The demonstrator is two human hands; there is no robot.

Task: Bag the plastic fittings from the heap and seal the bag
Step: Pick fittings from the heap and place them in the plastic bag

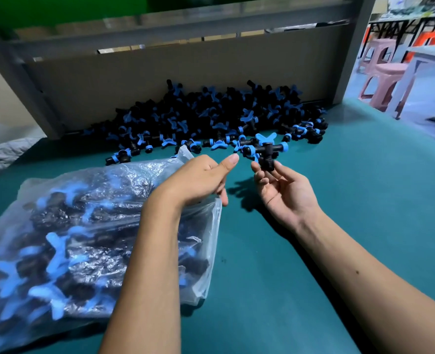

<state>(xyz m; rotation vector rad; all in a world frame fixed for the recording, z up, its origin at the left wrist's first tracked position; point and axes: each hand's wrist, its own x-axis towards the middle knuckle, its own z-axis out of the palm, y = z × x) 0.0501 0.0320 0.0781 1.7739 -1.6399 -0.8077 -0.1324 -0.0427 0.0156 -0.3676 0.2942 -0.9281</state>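
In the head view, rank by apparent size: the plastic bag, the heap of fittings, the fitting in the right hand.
1. plastic bag, though it lies nearer the camera
2. heap of fittings
3. held fitting, pinched by the right hand

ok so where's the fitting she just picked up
In the head view, right of centre: the right hand pinches the fitting above the green table, just before the heap.

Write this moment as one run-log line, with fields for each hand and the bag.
left hand: holds clear plastic bag mouth | right hand: pinches black-and-blue plastic fitting | bag: unsealed
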